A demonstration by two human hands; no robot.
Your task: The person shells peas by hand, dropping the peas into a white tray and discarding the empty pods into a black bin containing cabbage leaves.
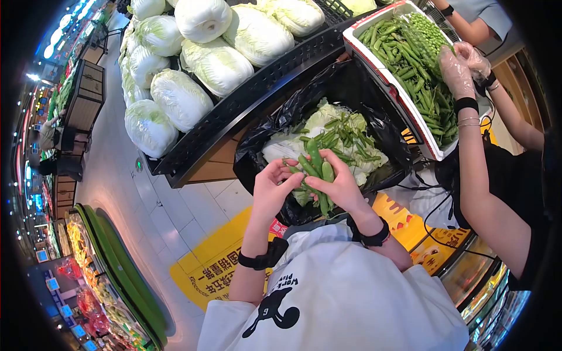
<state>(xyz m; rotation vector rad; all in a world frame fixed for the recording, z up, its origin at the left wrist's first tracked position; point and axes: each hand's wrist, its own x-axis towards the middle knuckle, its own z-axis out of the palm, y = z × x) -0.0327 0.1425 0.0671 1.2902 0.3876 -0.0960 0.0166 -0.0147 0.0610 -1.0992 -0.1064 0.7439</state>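
My left hand (277, 184) and my right hand (344, 182) are close together over a black-lined bin (249, 153). Between them is a small bunch of green pea pods (316, 167), with the fingers of both hands closed around it. Beneath the hands, the bin holds pale cabbage leaves (281, 146) with many loose pods and scraps (351, 140) lying on them. The lower ends of some held pods hang below my right hand's fingers.
Cabbages (216, 64) are piled on a black-edged stand (257, 93) beyond the bin. At the right, a white box (374, 76) holds pods and shelled peas (426, 32). A co-worker's gloved hands (459, 70) are over it. Cables (430, 225) hang nearby.
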